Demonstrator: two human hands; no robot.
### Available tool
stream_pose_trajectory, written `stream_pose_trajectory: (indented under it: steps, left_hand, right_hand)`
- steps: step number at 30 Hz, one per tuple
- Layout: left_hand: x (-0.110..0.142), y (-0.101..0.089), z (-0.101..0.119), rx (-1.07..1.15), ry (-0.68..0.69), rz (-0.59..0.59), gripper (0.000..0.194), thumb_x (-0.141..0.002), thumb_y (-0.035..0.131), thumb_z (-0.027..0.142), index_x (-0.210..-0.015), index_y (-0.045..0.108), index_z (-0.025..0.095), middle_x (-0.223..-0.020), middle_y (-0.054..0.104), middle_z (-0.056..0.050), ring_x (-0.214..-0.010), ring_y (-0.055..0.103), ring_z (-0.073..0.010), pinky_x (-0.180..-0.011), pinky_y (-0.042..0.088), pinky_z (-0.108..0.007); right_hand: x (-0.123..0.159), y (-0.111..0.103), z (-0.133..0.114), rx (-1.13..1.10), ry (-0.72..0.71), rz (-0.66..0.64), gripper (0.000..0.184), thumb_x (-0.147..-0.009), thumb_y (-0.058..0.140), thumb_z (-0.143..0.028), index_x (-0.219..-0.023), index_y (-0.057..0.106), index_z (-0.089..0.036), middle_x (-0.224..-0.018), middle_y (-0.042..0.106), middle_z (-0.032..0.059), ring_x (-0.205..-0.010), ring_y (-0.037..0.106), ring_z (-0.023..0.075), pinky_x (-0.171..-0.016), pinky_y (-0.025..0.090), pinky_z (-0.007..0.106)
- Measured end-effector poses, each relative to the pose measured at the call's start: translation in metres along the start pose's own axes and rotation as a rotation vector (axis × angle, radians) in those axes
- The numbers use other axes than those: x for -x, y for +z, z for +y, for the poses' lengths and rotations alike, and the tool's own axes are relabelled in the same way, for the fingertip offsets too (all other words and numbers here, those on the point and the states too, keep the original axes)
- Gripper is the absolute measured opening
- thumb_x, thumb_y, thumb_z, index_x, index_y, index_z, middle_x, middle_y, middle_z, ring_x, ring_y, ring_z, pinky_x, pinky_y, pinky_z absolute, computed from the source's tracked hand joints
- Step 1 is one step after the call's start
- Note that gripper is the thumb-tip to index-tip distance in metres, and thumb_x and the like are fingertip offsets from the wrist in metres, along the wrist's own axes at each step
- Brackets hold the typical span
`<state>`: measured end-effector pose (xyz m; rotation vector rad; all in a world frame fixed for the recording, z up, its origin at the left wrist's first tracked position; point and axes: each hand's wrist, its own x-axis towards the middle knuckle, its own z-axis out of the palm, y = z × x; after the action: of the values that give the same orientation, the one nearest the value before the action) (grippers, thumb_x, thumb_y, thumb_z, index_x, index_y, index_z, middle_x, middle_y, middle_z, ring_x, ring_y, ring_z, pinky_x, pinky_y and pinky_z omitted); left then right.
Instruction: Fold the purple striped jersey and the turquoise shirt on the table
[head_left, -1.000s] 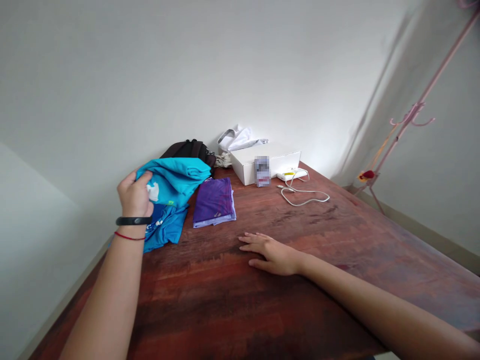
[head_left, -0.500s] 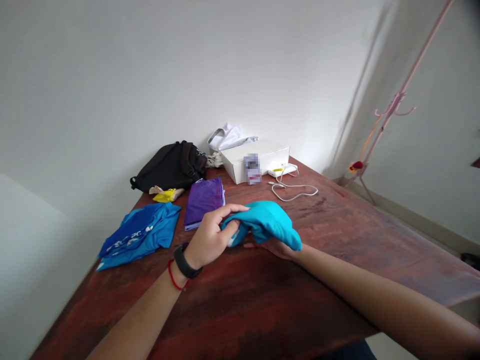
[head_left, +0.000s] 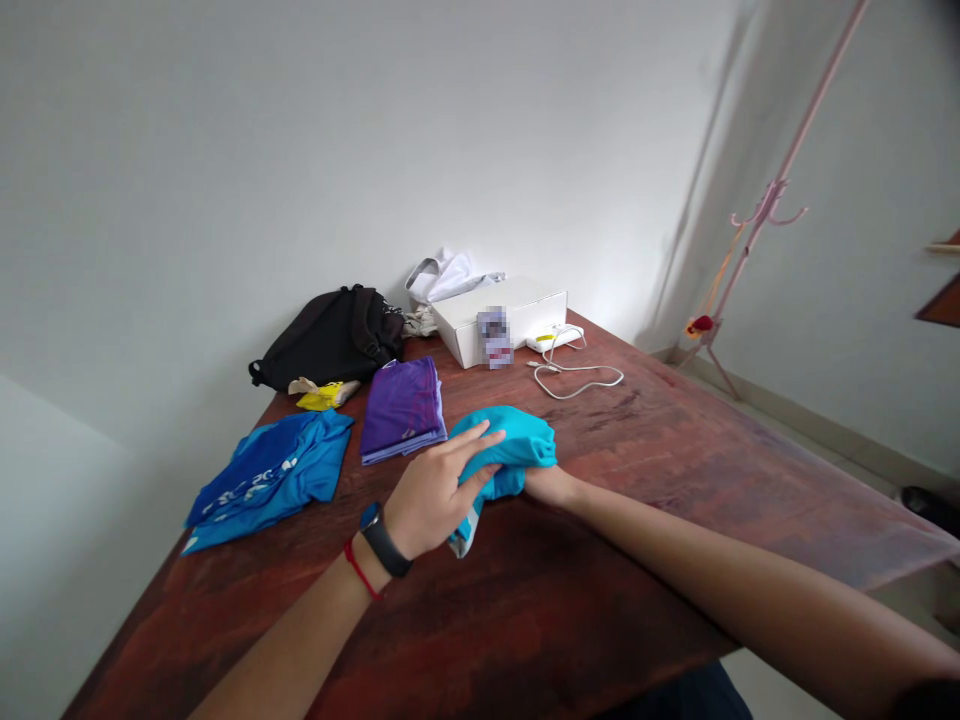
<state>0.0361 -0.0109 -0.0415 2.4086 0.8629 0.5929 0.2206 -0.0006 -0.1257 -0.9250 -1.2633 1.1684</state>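
A bunched teal garment (head_left: 513,447) lies on the red-brown wooden table (head_left: 600,560), just in front of me. My left hand (head_left: 435,492), with a black band and a red string on the wrist, grips the garment's near left side; its index finger stretches over the top and the other fingers curl into the cloth. My right hand (head_left: 546,484) reaches under the garment from the right. Only its wrist and the heel of the hand show, and the fingers are hidden by the cloth.
A folded purple garment (head_left: 401,405) and a flat blue shirt (head_left: 270,475) lie to the left. Behind them are a black backpack (head_left: 330,335), a yellow item (head_left: 321,398), a white box (head_left: 510,305), white cloth (head_left: 446,275) and a charger with cable (head_left: 574,368). A pink coat stand (head_left: 757,215) is at right.
My left hand lifted the teal garment off the blue shirt at the left and carried it to the middle, over my right hand. It now sits lower and more bunched.
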Motion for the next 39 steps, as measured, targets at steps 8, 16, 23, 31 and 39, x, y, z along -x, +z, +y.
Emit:
stream_pose_trajectory:
  steps: [8, 16, 23, 31, 39]
  left_hand:
    - [-0.017, -0.026, -0.024, 0.923, -0.288, 0.431, 0.055, -0.098, 0.045, 0.063, -0.131, 0.065, 0.024, -0.128, 0.07, -0.008, -0.119, 0.065, -0.0292, -0.103, 0.054, -0.044]
    - [-0.019, -0.078, -0.039, 1.243, -0.083, 0.904, 0.054, -0.101, 0.042, 0.059, -0.135, 0.062, 0.022, -0.143, 0.06, -0.009, -0.136, 0.053, -0.0292, -0.117, 0.04, -0.046]
    - [-0.007, -0.112, -0.047, 1.257, -0.065, 1.061, 0.054, -0.106, 0.032, 0.053, -0.135, 0.061, 0.018, -0.14, 0.063, -0.007, -0.135, 0.053, -0.0273, -0.121, 0.033, -0.045]
    - [0.004, -0.121, -0.044, 1.334, -0.23, 0.855, 0.059, -0.107, 0.026, 0.053, -0.144, 0.053, 0.016, -0.129, 0.07, -0.008, -0.136, 0.053, -0.0252, -0.12, 0.036, -0.042]
    - [-0.005, -0.081, -0.051, 1.149, -0.429, 0.311, 0.043, -0.095, 0.061, 0.045, -0.126, 0.068, 0.016, -0.114, 0.076, -0.011, -0.112, 0.069, -0.0298, -0.103, 0.054, -0.043]
  right_hand:
    - [0.011, -0.004, -0.006, -0.479, 0.295, -0.013, 0.048, -0.094, 0.054, -0.055, -0.123, 0.067, -0.019, -0.118, 0.074, 0.0118, -0.106, 0.07, 0.0306, -0.092, 0.056, 0.05]
    - [-0.009, -0.026, 0.001, -0.756, 0.34, 0.188, 0.027, -0.093, 0.051, -0.037, -0.103, 0.07, -0.02, -0.098, 0.077, 0.0094, -0.082, 0.072, 0.0262, -0.075, 0.059, 0.044]
    - [-0.01, -0.037, -0.005, -0.828, 0.284, -0.082, 0.01, -0.086, 0.062, -0.028, -0.079, 0.065, -0.021, -0.077, 0.072, 0.002, -0.069, 0.068, 0.0188, -0.071, 0.056, 0.033]
    - [-0.001, -0.028, 0.004, -0.419, 0.39, -0.309, 0.04, -0.093, 0.06, -0.054, -0.084, 0.065, -0.016, -0.081, 0.075, 0.008, -0.053, 0.064, 0.0146, -0.059, 0.052, 0.029]
    - [0.006, -0.015, 0.004, -0.259, 0.235, -0.273, 0.033, -0.082, 0.079, -0.044, -0.1, 0.069, -0.017, -0.1, 0.074, 0.0069, -0.088, 0.069, 0.0186, -0.079, 0.055, 0.032]
